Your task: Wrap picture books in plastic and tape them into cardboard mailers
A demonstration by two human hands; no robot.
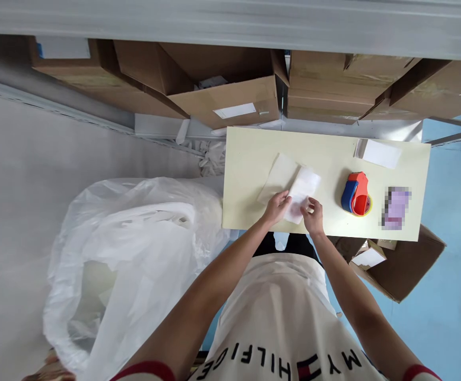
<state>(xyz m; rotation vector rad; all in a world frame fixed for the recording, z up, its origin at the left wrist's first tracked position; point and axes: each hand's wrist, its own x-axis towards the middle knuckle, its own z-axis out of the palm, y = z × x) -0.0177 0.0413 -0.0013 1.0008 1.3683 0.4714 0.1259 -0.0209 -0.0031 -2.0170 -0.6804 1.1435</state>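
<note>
On the pale yellow table (250,153) lies a small white packet (304,191), partly on top of a flat clear bag (278,174). My left hand (278,207) pinches the packet's near left edge. My right hand (313,214) grips its near right corner with curled fingers. Both hands are at the table's near edge, close together.
A red and blue tape dispenser (356,194) stands right of my hands, with a blurred purple item (396,207) beyond it and a white label (381,153) at the far right. A big white plastic sack (135,254) sits left. Cardboard boxes (230,95) line the back; another box (397,270) is lower right.
</note>
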